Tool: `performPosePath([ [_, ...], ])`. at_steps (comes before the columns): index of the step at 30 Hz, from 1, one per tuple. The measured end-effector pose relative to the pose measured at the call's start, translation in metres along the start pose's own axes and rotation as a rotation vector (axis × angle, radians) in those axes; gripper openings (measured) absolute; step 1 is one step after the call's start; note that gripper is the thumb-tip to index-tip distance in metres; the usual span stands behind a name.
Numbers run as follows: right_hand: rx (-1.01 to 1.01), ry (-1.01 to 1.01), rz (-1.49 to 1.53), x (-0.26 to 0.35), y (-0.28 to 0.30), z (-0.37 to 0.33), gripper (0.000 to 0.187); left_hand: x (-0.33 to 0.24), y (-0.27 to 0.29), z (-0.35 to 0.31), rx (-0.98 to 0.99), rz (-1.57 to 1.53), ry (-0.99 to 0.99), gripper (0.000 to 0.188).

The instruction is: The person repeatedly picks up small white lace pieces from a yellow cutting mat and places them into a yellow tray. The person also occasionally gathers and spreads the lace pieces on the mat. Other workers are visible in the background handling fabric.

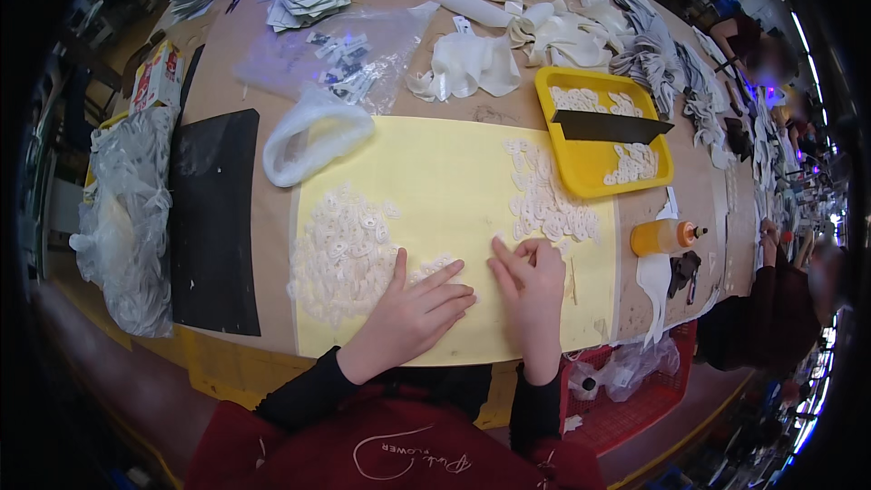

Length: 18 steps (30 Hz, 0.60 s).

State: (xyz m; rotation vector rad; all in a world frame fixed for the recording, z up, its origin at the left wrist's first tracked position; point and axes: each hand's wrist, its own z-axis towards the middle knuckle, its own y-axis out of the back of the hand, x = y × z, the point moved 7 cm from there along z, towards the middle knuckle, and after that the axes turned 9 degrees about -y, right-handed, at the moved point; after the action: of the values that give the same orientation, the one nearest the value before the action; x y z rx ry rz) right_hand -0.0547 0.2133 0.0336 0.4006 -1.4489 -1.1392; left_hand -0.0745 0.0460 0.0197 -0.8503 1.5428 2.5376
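Note:
A yellow sheet [435, 154] lies on the table before me. My left hand [413, 313] rests palm down on it with fingers spread, their tips beside a few small pale cut pieces [434, 265]. To its left spreads a large heap of these small whitish oval pieces [340, 249]. My right hand [531, 281] is bent at the fingers, with thumb and index drawn close together low over the sheet. Whatever lies between those fingertips is too small to make out. Beyond that hand is a second group of the pale pieces [549, 195].
A yellow tray [594, 183] with more pieces and a black strip [612, 125] stands at the far right. Nearby lies an orange bottle [660, 238]. A black board [216, 227], a clear plastic bag [127, 218] and a rolled translucent bag [318, 136] are leftward. A red crate [649, 413] sits below the edge.

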Motion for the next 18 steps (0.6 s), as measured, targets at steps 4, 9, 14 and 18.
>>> performPosePath([
  [4, 0.123, 0.019, 0.072, 0.004, 0.005, -0.020, 0.034, 0.003, 0.002, -0.001, -0.040, -0.082, 0.052, 0.030],
  [9, -0.022, -0.006, -0.145, -0.004, 0.015, -0.006, 0.042, 0.000, -0.001, -0.002, 0.001, -0.030, 0.023, 0.036],
  [14, 0.152, 0.135, -0.160, 0.003, 0.005, -0.008, 0.046, 0.002, 0.004, 0.001, -0.019, -0.057, 0.056, 0.039],
  [18, 0.103, 0.096, -0.168, 0.004, 0.014, -0.005, 0.048, 0.004, 0.004, 0.000, -0.031, -0.066, 0.058, 0.038],
])
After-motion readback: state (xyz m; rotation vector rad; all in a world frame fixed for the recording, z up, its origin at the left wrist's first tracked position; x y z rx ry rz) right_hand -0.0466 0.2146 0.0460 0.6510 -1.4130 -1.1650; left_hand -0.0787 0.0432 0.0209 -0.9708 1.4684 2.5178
